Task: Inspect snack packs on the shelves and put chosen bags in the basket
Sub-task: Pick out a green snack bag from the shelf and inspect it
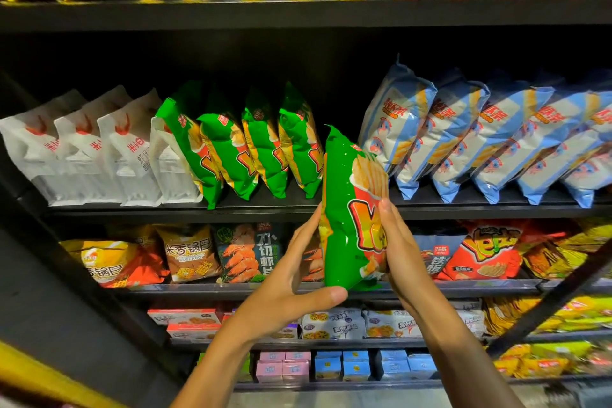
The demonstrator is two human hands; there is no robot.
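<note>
The left hand (284, 278) has its fingers (306, 232) straight and laid flat against the left edge of a green chip bag (344, 209), with the thumb under the bag's bottom corner. The right hand (402, 252) presses its fingers (385, 214) on the bag's right face, over the red lettering. Between the two palms the bag stands upright, held out near the viewer in front of the middle shelf (298, 212). Just behind it to the left, a row of matching green bags (245, 149) leans on that shelf. White pouches (82, 149) sit farther left, and blue-and-white bags (480, 139) fill the right.
</note>
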